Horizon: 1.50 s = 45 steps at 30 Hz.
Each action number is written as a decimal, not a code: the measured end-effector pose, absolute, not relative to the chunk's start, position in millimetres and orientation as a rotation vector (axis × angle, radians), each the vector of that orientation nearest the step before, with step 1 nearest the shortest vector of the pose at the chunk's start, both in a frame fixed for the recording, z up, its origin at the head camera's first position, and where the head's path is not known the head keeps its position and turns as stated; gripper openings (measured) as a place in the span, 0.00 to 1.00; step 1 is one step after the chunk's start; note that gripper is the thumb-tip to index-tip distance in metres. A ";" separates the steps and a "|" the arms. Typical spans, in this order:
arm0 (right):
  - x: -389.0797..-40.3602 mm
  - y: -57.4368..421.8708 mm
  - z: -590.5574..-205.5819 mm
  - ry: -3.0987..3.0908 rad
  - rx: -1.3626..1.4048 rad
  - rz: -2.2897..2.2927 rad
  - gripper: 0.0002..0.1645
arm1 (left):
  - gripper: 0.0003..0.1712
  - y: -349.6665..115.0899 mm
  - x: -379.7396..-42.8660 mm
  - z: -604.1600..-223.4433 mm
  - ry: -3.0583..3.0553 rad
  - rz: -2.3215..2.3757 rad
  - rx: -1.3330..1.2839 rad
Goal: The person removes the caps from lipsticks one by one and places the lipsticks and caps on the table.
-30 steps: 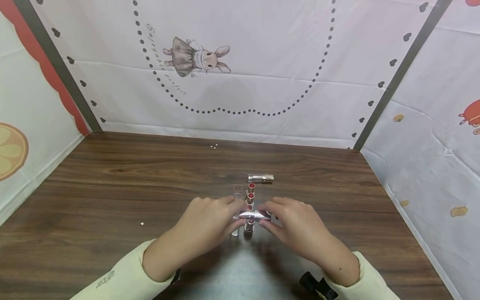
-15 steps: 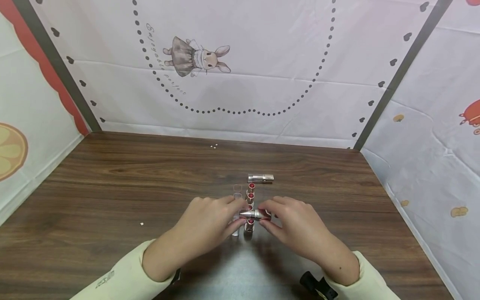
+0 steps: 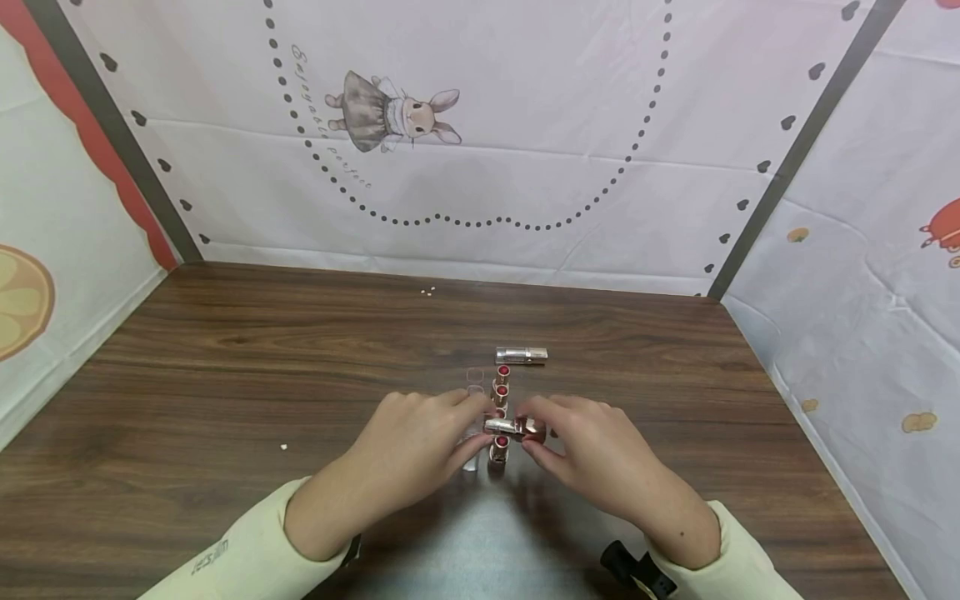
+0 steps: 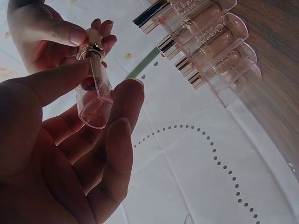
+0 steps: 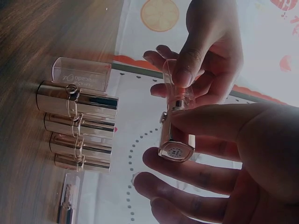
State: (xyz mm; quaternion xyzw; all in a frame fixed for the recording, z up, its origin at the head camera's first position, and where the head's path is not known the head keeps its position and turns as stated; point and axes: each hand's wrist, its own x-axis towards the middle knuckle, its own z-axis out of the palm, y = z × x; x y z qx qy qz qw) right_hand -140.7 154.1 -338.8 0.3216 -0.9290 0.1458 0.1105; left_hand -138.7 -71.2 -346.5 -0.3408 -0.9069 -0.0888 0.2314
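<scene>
My left hand (image 3: 416, 442) pinches a clear lipstick cap (image 4: 96, 114) between thumb and fingers. The shiny rose-gold base of a lipstick (image 5: 175, 135) is pinched by my right hand (image 3: 592, 446), with a round sticker on its end. In the left wrist view the dark red tip lies inside the clear cap, so the two parts overlap. Both hands keep them level above a row of uncapped lipsticks (image 3: 501, 393) standing upright with red tips. Left of that row stand clear caps (image 3: 476, 377), partly hidden by my left hand.
Behind the row, a separate silvery lipstick (image 3: 521, 357) lies on its side on the brown wooden table (image 3: 300, 350). White specks (image 3: 428, 292) dot the far edge, and another bit (image 3: 283, 447) lies at the left. Printed white cloth walls (image 3: 525, 100) enclose the table.
The held lipstick and cap have shifted slightly to the right, and the base now shows a redder-brown shine. Both hands otherwise keep nearly the same place and grip.
</scene>
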 end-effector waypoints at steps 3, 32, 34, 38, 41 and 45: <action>-141.2 154.1 -339.1 -2.748 0.954 0.433 0.12 | 0.15 -71.4 -138.7 -346.6 -2.499 -0.239 -0.935; -142.3 154.0 -343.0 -2.786 0.967 0.408 0.11 | 0.13 -71.1 -138.2 -347.8 -2.474 -0.229 -0.931; -142.4 153.9 -343.4 -2.795 0.972 0.406 0.11 | 0.12 -70.9 -138.2 -348.1 -2.478 -0.228 -0.928; -142.6 153.3 -344.1 -2.819 0.981 0.409 0.12 | 0.12 -71.1 -138.1 -347.8 -2.501 -0.214 -0.909; -142.8 152.8 -344.4 -2.833 0.987 0.406 0.12 | 0.13 -71.4 -138.2 -347.0 -2.524 -0.195 -0.891; -142.9 152.5 -344.7 -2.843 0.998 0.390 0.12 | 0.15 -71.6 -137.9 -345.7 -2.553 -0.166 -0.883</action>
